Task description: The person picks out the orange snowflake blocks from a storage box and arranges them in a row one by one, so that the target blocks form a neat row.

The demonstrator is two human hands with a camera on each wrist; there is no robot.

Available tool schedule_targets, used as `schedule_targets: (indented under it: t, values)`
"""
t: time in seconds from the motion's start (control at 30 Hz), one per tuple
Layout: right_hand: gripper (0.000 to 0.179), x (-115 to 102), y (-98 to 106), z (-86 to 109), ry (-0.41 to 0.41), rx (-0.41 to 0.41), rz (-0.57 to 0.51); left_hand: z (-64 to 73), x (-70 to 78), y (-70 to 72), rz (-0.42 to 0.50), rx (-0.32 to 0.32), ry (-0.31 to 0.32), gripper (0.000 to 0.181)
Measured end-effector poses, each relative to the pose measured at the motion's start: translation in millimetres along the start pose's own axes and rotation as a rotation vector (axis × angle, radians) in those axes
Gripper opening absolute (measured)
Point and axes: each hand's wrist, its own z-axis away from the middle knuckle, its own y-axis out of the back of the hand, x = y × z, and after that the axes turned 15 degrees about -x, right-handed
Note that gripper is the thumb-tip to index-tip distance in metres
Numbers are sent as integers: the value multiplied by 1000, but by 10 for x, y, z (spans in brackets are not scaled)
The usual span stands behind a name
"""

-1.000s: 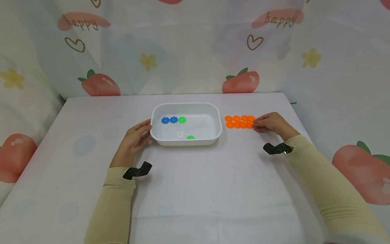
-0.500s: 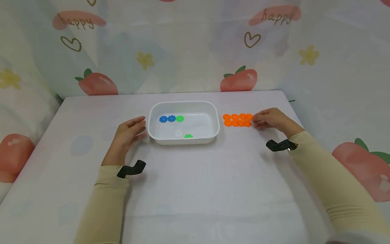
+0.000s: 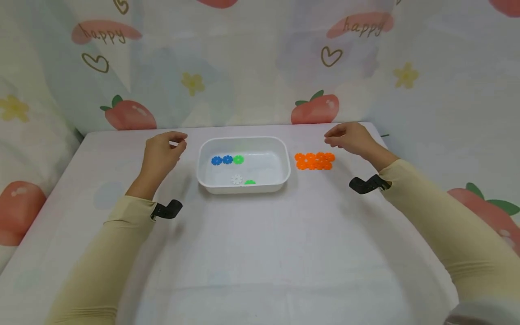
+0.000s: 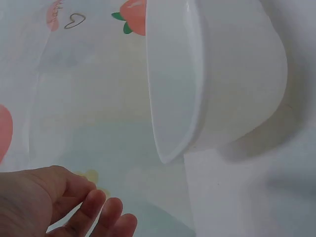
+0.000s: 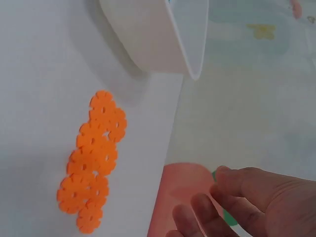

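A white plastic basin (image 3: 243,188) stands on the table. Inside lie two blue snowflake discs (image 3: 222,160), a green snowflake disc (image 3: 238,160), a white snowflake disc (image 3: 237,179) and another green piece (image 3: 249,182) half hidden by the front wall. Several orange snowflake discs (image 3: 314,160) lie in a two-row patch just right of the basin. My left hand (image 3: 162,151) hovers left of the basin, fingers loosely bent and holding nothing. Above and behind the orange discs, my right hand (image 3: 350,136) is raised, its relaxed fingers likewise without anything in them.
A white cloth covers the table (image 3: 260,243). Behind it hangs a patterned curtain (image 3: 252,67) with peaches, hearts and flowers. Each wrist carries a black camera mount, as on the right wrist (image 3: 367,184).
My left hand has let go of the basin's left rim and lifted away. My right hand has left the right end of the orange discs and risen. Basin and discs stay put.
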Motion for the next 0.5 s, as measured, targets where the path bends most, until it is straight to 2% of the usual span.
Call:
schedule_targets:
  t: [0.13, 0.27, 0.37, 0.5]
  values:
    - [38, -229, -16, -27, 17, 12, 59, -135, 190, -14, -146, -8, -28, 31]
    - [43, -400, -66, -93, 42, 39, 73, -266, 358, -80, -273, -51, -47, 35]
    - [53, -501, -135, -159, 90, 60, 101, -343, 448, -132, -379, -119, -40, 49]
    - [69, -599, -261, -234, 150, 39, 144, -427, 505, -201, -497, -236, -56, 72]
